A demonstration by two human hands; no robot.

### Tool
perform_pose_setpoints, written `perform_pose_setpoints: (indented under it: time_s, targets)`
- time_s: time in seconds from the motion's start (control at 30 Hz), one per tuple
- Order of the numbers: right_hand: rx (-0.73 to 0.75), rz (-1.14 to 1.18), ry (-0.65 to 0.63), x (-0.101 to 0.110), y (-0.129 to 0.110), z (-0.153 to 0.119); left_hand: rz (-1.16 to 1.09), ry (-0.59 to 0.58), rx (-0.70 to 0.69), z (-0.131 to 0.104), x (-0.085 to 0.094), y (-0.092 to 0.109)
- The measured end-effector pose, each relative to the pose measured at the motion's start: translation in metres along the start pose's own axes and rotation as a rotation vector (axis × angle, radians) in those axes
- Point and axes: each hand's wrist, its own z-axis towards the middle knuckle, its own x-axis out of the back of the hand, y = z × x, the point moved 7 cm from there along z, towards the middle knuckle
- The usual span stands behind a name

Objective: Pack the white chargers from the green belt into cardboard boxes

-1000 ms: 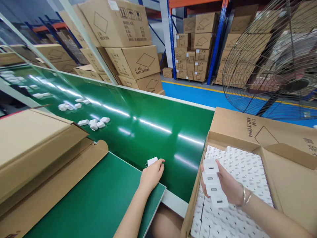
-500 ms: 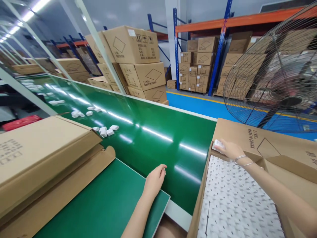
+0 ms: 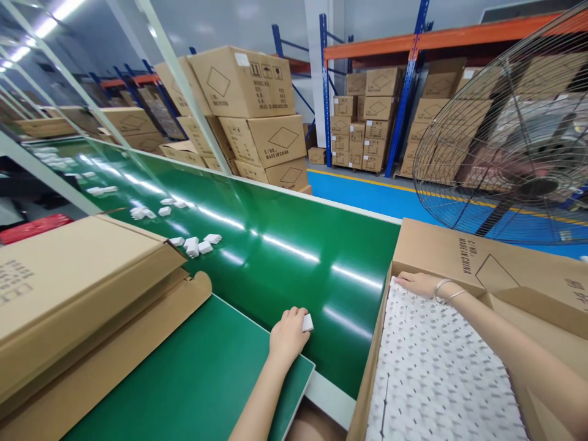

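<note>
A small white box (image 3: 307, 323) is gripped in my left hand (image 3: 286, 334), which hovers over the green conveyor belt (image 3: 294, 269) close to its near edge. On the right, my right hand (image 3: 419, 284) reaches into an open carton (image 3: 528, 318), its fingers closed on a small white box (image 3: 394, 280) at the far left corner. That box is mostly covered by the fingers. Tightly packed rows of small white boxes (image 3: 441, 367) fill the carton below my right hand and forearm.
Loose white boxes (image 3: 204, 246) lie in clusters along the belt to the left. A large closed carton (image 3: 82, 263) stands at the left on a green side table (image 3: 193, 373). Stacked cartons (image 3: 264, 141) rise behind the belt, and a big caged fan (image 3: 519, 141) stands at the right.
My right hand has lowered its white box from the carton's rim down into the far corner. My left hand has turned slightly, so its white box now shows clearly.
</note>
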Motion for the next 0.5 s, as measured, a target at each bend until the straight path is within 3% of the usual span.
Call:
perform_pose_setpoints:
  time_s: [0.13, 0.27, 0.4, 0.5]
  targets:
    - [0.05, 0.061, 0.085, 0.006, -0.007, -0.006, -0.049, -0.007, -0.026, -0.002, 0.001, 0.001]
    - [0.147, 0.108, 0.173, 0.006, -0.021, -0.013, -0.219, 0.117, -0.102, -0.004, 0.011, 0.004]
    - [0.164, 0.099, 0.311, 0.01, -0.042, -0.029, -0.473, 0.282, -0.294, -0.024, 0.045, 0.031]
    - [0.22, 0.145, 0.423, 0.013, -0.076, -0.056, -0.634, 0.386, -0.449, -0.056, 0.078, 0.061]
